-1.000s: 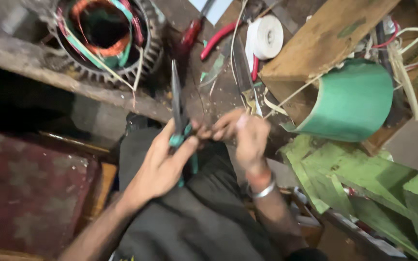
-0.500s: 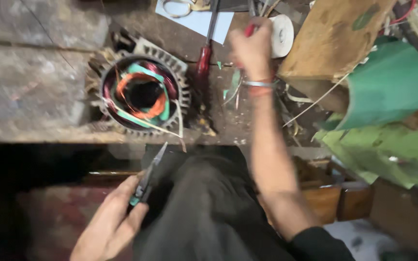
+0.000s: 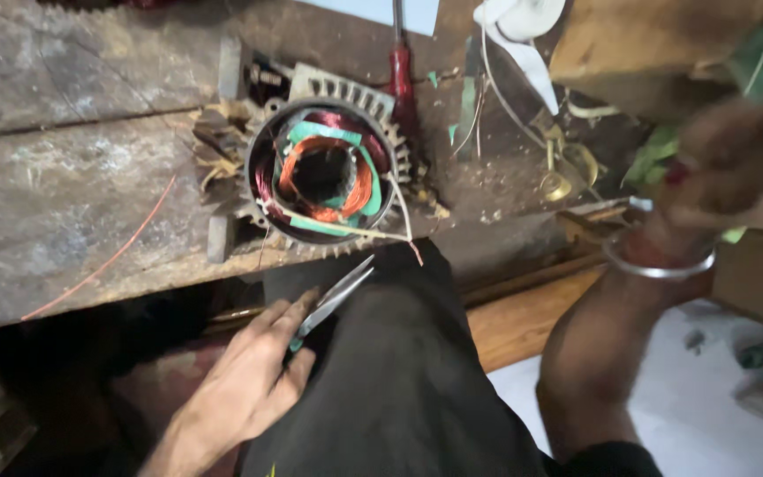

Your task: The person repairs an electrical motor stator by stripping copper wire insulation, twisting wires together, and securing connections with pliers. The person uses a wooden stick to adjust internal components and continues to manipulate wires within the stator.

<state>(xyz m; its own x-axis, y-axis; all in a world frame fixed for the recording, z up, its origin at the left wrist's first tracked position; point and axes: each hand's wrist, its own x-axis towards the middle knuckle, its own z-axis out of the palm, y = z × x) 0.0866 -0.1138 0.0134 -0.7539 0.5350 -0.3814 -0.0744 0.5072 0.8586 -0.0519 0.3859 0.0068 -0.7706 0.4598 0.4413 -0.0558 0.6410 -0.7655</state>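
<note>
My left hand (image 3: 253, 375) rests on my dark-trousered thigh and grips a pair of green-handled scissors (image 3: 333, 300), blades pointing up toward the bench edge. Just above them a round finned motor stator (image 3: 324, 172) with copper windings and green insulation paper sits on the worn wooden bench (image 3: 72, 194); loose wires trail from it over the edge. My right hand (image 3: 739, 172) is raised at the right, blurred, with a metal bangle at the wrist; something small and red shows between its fingers, too blurred to identify.
A red-handled screwdriver (image 3: 401, 75) lies behind the stator. A white tape roll (image 3: 523, 18) and a wooden block (image 3: 646, 44) sit at the top right, with brass bits (image 3: 562, 172) near the bench edge. A thin red wire (image 3: 108, 261) lies on the left.
My right hand has come back from the far bench to the right side, nearer me. The view has swung left and closer to the stator. My left hand keeps the scissors on my thigh.
</note>
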